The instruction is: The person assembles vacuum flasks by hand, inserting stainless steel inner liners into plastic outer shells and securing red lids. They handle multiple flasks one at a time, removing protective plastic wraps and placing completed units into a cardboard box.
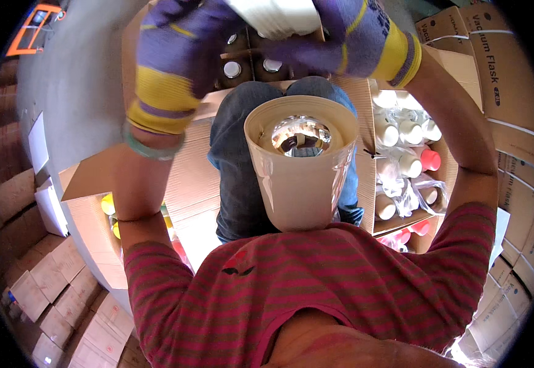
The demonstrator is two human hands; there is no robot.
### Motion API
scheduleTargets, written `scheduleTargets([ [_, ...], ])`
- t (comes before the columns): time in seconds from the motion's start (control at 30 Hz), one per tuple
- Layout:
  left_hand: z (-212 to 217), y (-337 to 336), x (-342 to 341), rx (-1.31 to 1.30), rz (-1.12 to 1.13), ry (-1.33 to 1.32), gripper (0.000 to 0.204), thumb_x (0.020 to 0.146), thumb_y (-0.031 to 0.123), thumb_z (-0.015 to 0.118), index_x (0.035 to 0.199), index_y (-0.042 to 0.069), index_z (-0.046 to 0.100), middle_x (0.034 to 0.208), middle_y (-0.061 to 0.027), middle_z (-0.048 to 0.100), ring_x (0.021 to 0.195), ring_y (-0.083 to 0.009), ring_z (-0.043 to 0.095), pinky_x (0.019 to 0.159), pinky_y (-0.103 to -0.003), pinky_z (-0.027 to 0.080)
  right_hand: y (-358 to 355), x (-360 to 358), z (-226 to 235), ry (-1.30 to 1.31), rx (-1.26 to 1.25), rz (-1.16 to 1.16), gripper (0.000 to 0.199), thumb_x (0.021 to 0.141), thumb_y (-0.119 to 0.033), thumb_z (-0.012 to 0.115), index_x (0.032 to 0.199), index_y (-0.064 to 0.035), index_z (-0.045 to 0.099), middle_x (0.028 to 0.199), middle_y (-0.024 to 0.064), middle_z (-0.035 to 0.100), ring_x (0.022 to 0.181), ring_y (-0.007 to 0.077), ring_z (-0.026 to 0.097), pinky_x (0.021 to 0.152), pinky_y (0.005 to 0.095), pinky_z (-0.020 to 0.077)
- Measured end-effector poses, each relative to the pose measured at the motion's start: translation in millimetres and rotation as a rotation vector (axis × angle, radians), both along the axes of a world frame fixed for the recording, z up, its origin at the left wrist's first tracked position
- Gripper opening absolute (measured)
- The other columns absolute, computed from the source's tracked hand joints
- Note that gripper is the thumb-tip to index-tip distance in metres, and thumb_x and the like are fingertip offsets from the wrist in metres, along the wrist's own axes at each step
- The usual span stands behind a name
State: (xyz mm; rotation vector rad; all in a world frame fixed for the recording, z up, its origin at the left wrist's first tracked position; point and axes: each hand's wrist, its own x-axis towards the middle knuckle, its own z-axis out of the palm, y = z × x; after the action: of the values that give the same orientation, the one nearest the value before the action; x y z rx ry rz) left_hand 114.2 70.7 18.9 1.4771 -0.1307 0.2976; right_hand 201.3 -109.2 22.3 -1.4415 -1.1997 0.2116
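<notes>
**Inspector:** Station observed from above. A cream flask shell [302, 178] stands upright between the knees, mouth up, with the silvered glass liner [297, 136] seated inside it. Both hands are raised above it, gloved in purple and yellow.

**Supervisor:** What are the hands on?

**Inspector:** A white cylindrical part [276, 15], partly cut off by the upper edge of the view. The left hand [175, 58] has its fingers curled closed around the part's left side; the right hand [353, 37] has its fingers wrapped closed on the right side. What the part is exactly I cannot tell.

**Supervisor:** Surroundings?

**Inspector:** An open carton of bagged flask parts [405, 165], cream and pink, lies just beside the right knee. Another carton with round white-capped pieces [245, 61] sits beyond the knees, under the hands. Flat boxes [52, 294] are stacked at lower left.

**Supervisor:** Recommendation for handling?

**Inspector:** In my judgement, keep the shell clamped steady by the knees so the liner does not tip. Hold the white part square to the shell's axis, both grips even. Gloves dull the touch, so work it slowly; the glass would not tolerate a knock.
</notes>
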Motion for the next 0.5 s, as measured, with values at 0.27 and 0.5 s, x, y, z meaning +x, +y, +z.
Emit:
scheduleTargets([
  [0.27,-25.6,1.8,-4.0,-0.442,-0.255,0.117,0.042,0.087,0.007,0.068,0.126,-0.001,0.056,0.121,-0.0095,0.063,0.11,-0.0211,0.061,0.093,-0.034,0.05,-19.6,4.0,10.8,0.677,-0.004,0.14,0.07,0.094,-0.039,0.059,0.144,0.0013,0.032,0.135,0.0183,0.051,0.119,0.0312,0.056,0.101,0.0399,0.0457],
  [0.5,-16.7,-6.7,-4.8,0.002,-0.14,0.115,0.054,0.081,0.011,0.074,0.131,0.002,0.053,0.123,-0.0174,0.061,0.116,-0.0287,0.056,0.1,-0.039,0.045,-20.0,11.1,21.7,0.462,-0.132,0.11,0.071,0.094,-0.039,0.055,0.147,0.0011,0.028,0.145,0.0195,0.04,0.124,0.0318,0.05,0.104,0.0425,0.0426],
])
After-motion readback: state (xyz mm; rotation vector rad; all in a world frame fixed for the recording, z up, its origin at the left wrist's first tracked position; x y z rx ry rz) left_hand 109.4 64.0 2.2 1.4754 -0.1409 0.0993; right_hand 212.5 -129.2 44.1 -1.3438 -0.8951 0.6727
